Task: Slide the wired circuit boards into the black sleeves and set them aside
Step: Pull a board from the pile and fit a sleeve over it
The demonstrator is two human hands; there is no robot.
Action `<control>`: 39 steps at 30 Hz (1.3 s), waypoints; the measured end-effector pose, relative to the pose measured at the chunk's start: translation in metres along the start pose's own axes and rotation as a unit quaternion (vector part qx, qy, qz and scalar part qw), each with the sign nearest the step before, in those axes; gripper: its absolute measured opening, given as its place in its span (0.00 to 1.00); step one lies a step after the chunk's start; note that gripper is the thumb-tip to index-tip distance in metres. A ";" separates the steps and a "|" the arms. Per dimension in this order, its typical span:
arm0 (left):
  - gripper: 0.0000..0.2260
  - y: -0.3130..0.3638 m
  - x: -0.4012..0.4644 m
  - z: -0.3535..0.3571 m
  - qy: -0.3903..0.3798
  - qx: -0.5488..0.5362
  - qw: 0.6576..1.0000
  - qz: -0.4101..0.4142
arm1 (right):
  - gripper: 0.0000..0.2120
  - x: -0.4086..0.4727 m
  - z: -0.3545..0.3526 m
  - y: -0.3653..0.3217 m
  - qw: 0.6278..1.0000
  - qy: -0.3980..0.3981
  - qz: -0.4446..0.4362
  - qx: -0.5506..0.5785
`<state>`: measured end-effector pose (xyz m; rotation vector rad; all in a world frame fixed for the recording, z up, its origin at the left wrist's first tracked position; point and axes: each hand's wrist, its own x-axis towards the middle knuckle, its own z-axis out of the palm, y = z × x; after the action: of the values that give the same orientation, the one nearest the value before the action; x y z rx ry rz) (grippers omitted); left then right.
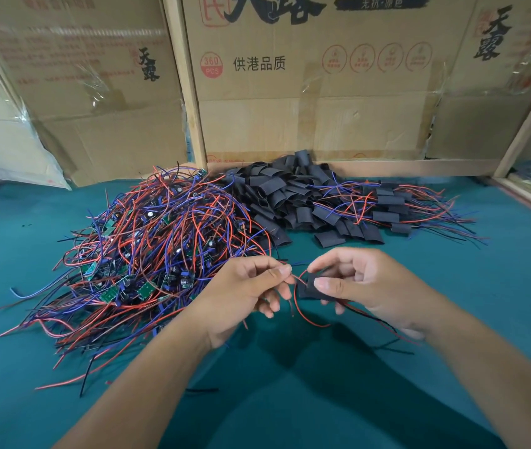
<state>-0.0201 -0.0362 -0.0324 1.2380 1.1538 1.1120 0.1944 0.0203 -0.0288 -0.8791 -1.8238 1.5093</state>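
Left hand pinched on red wires, right hand clamped round sleeve. Risk: wires snagging, board jamming at sleeve mouth.

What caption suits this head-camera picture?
Right hand holds a black sleeve while left hand pinches its red wire.

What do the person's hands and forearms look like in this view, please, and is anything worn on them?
Both arms come in from the bottom edge, bare as far as the frame shows: no sleeves, gloves, watch or bracelet in view. The left hand and right hand show no rings on the visible fingers. The fingernails are short and unpainted.
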 end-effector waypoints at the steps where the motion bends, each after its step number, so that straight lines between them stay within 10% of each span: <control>1: 0.10 -0.001 0.001 0.000 0.001 -0.003 1.000 0.002 | 0.11 0.000 0.000 0.000 1.000 0.000 0.006 0.012; 17: 0.05 -0.006 0.002 0.007 0.014 0.039 0.998 0.056 | 0.04 -0.006 0.006 -0.014 0.996 0.031 0.019 -0.083; 25: 0.05 -0.010 0.008 0.007 0.087 -0.019 0.995 0.054 | 0.07 0.023 -0.034 -0.025 0.990 0.062 0.064 0.108; 31: 0.04 -0.013 0.011 0.002 0.144 0.232 0.954 0.124 | 0.11 0.117 -0.148 -0.043 0.953 0.274 0.096 -0.081; 34: 0.06 -0.016 0.008 0.002 0.120 0.345 0.919 0.150 | 0.19 0.136 -0.166 -0.048 0.837 0.313 0.212 -0.396; 39: 0.10 -0.019 0.006 0.006 0.044 0.485 0.862 0.142 | 0.05 0.138 -0.044 -0.066 0.875 0.120 -0.041 -0.467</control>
<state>-0.0132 -0.0314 -0.0521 2.2002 1.7314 0.7757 0.1396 0.1476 0.0486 -1.3069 -2.3423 0.3465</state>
